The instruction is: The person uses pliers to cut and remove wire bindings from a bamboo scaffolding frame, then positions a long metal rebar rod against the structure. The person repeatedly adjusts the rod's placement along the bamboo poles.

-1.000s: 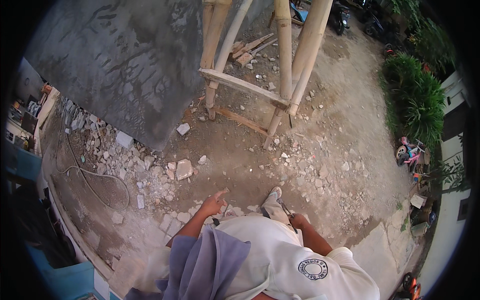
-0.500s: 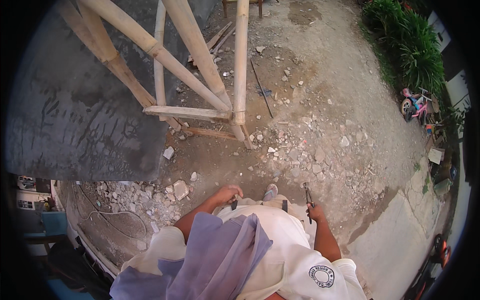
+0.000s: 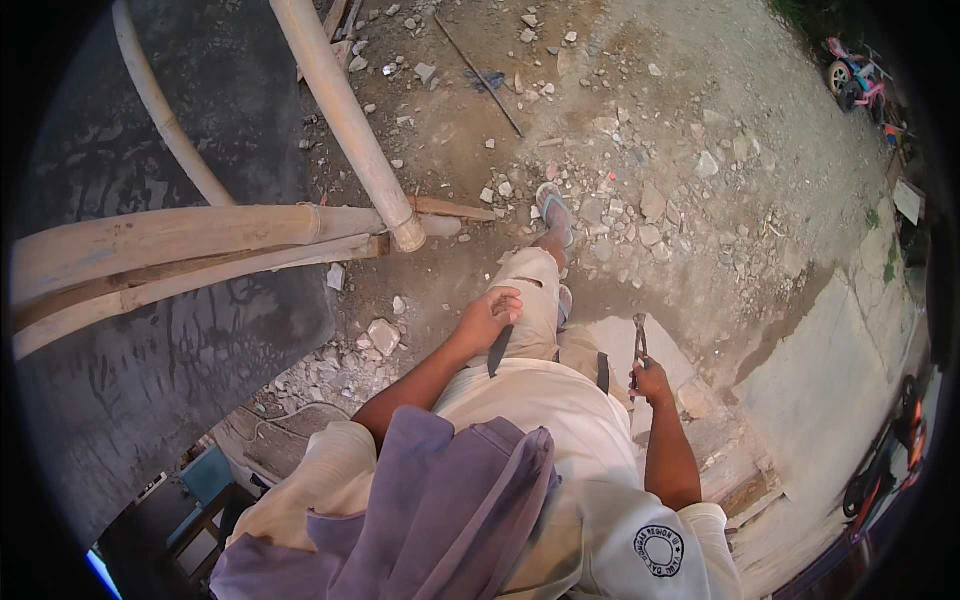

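My right hand (image 3: 652,380) is closed around the dark handles of a pair of pincers (image 3: 640,336), whose metal head points ahead, away from me. Beside my left thigh hangs my left hand (image 3: 488,318), its fingers loosely bent, with nothing visible in them. A dark strap (image 3: 500,350) on my beige trousers (image 3: 535,290) lies just below that hand. One sandalled foot (image 3: 555,212) is stretched forward on the dirt. Ahead to the left stands a frame of bamboo poles (image 3: 340,110), with both hands apart from it.
Broken stones (image 3: 650,205) litter the ground ahead, and a thin rod (image 3: 480,75) lies among them. A dark grey slab surface (image 3: 200,340) fills the left side. A larger rubble piece (image 3: 383,336) sits near my left arm. A child's bike (image 3: 855,80) stands far right.
I have stepped forward, so the bamboo frame now appears closer and farther left. My left hand has swung ahead in view. The pincers stay in my right hand.
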`<state>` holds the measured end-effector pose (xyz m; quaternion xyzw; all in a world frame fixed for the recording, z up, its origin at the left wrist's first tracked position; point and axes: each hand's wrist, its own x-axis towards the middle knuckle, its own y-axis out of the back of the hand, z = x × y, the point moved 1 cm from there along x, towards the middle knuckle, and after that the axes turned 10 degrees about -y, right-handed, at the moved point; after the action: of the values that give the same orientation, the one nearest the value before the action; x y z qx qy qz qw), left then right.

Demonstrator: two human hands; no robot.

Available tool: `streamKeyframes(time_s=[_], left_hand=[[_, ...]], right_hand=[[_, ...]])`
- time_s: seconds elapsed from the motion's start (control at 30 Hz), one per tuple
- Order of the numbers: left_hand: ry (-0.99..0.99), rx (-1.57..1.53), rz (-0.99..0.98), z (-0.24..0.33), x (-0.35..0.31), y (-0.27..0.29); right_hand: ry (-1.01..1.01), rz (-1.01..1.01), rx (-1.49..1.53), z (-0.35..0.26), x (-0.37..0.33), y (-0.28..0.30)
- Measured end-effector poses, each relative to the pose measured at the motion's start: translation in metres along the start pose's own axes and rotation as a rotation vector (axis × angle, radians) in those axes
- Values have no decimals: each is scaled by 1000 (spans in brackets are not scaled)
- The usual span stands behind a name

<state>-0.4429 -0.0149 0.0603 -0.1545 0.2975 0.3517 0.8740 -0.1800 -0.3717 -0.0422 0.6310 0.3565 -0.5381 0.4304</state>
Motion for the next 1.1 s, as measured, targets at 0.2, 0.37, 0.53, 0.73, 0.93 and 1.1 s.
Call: streamKeyframes(time_s=[0.2, 0.37, 0.53, 0.73, 0.93, 1.1], left_hand=[[114, 287, 44, 32, 69, 17], [341, 404, 70, 45, 92, 38], [472, 434, 136, 31, 68, 36], [542, 349, 455, 12, 8, -5], [577, 326, 560, 16, -40, -25], [533, 326, 564, -23, -49, -3]], right_hand=[[370, 92, -631, -207, 1, -68], [703, 71, -741, -336, 4, -144], [845, -72, -871, -371, 7, -189], [862, -189, -878, -353, 13, -241], [690, -312, -836, -339, 8, -303], [741, -289, -788, -345, 11, -331]])
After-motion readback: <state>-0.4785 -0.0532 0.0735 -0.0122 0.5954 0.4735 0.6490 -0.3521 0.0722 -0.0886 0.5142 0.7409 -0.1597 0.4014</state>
